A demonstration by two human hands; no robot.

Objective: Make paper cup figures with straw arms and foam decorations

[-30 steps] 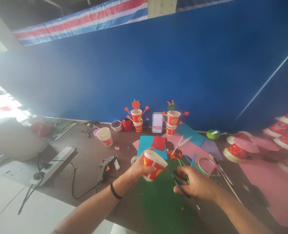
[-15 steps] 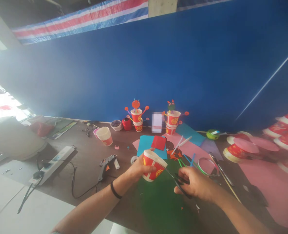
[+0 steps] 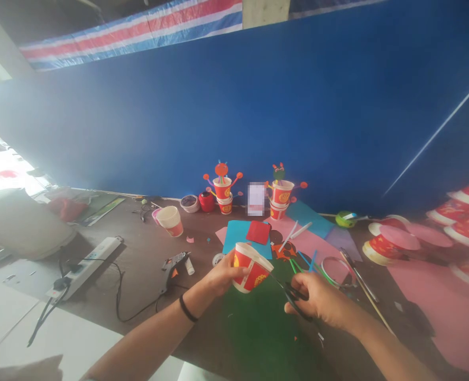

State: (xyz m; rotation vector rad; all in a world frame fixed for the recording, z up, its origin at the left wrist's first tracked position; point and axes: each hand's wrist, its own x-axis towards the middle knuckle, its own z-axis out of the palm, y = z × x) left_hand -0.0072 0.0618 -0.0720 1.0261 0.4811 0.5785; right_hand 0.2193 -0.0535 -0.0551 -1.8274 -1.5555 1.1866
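While the left forearm [image 3: 139, 341] slants from the lower edge of the frame up toward the centre, we see the left hand [image 3: 223, 276] gripping a red and white paper cup [image 3: 253, 271] just below the middle of the picture, thumb laid across its near side and the other fingers mostly hidden. The paper cup is tilted, its mouth facing the upper right. A black band [image 3: 187, 309] circles the left wrist. At the lower right the right forearm [image 3: 380, 336] slants up and leftward, and we find the right hand [image 3: 319, 297] curled around the black handles of the scissors [image 3: 286, 289], the blades pointing up and left to the paper cup's rim. We cannot tell whether the rim sits between the blades. At the lower centre we see a green sheet [image 3: 272, 328] below both hands; a glue gun [image 3: 171, 269] lies left of centre, and a blue sheet [image 3: 234, 234] lies above the paper cup in the frame
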